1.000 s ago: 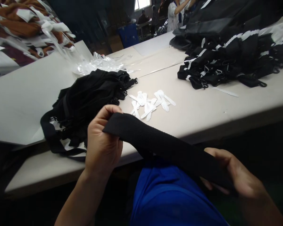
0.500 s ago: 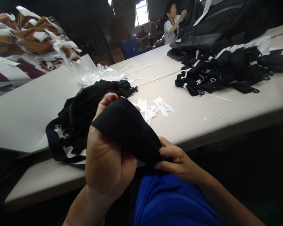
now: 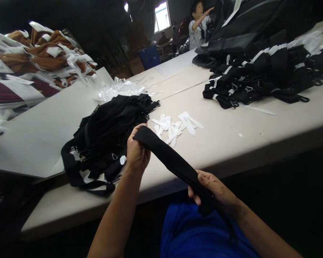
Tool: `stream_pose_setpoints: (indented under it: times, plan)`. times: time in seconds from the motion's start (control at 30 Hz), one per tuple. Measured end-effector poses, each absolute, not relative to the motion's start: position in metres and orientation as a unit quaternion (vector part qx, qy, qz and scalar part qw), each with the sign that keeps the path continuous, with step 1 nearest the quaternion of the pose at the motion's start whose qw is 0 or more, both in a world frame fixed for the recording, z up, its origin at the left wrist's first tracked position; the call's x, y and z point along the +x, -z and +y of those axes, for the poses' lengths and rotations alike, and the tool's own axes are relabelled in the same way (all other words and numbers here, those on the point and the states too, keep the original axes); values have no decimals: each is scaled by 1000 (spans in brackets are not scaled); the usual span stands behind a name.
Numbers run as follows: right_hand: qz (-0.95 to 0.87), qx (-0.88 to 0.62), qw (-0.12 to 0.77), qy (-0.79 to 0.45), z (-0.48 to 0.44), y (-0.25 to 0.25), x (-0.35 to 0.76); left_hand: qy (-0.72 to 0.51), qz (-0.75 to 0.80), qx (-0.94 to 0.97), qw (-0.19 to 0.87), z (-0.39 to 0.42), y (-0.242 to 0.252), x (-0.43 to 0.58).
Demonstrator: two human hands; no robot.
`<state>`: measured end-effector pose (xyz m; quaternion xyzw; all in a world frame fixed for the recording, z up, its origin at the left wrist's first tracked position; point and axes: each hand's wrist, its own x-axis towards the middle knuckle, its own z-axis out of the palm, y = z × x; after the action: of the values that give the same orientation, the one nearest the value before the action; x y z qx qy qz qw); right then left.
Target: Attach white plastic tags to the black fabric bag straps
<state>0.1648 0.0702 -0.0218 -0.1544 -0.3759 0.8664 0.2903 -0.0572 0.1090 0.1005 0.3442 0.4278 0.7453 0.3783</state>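
Observation:
A wide black webbing strap stretches slantwise between my two hands above the table's front edge. My left hand is closed on its upper end, where the strap folds over the fingers. Lower down, my right hand grips the strap with the thumb on top, and a loose part hangs below it over my blue clothing. Just beyond my left hand lies a heap of black straps with metal clips. Several white scalloped-edge paper strips lie on the table behind the held strap.
The pale table runs across the view. At the right is a pile of black straps with clips and white bands, before black bags. Wrapped brown garments are stacked left, near clear plastic. A person stands across the table.
My left hand has moved away from the camera, drawing the strap out straighter and longer. The right hand has shifted a little right and down, still holding it.

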Motion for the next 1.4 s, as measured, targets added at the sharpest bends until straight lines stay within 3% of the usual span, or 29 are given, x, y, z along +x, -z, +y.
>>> stream_pose_setpoints:
  times: [0.3, 0.53, 0.63, 0.7, 0.77, 0.83, 1.0, 1.1, 1.3, 1.4]
  plan:
    - [-378, -207, 269, -861, 72, 30, 162, -754, 430, 352, 349, 109, -83, -61]
    - [-417, -57, 202, -885, 75, 21, 161, -733, 422, 276, 457, 115, -94, -60]
    - [-416, -26, 204, -886, 71, 19, 156, -759, 442, 267, 396, 120, -91, -74]
    - [-411, -41, 207, -887, 69, 18, 158, -744, 495, 349, 283, 117, -84, -86]
    - [-409, -53, 218, -885, 70, 12, 167, -661, 557, 484, 135, 107, -76, -97]
    - [-414, -48, 239, -877, 74, 2, 180, -550, 581, 597, 65, 91, -68, -100]
    - [-430, -33, 378, -819, 88, -29, 203, -351, 536, 714, 281, 43, -54, -76]
    - [-422, -53, 441, -790, 93, -41, 200, -314, 498, 707, 391, 28, -40, -48]
    - [-397, -171, 549, -716, 98, -58, 185, -446, 495, 681, 305, 35, 10, 10]
    - [-414, -216, 566, -679, 97, -63, 180, -463, 472, 650, 375, 34, 8, 25]
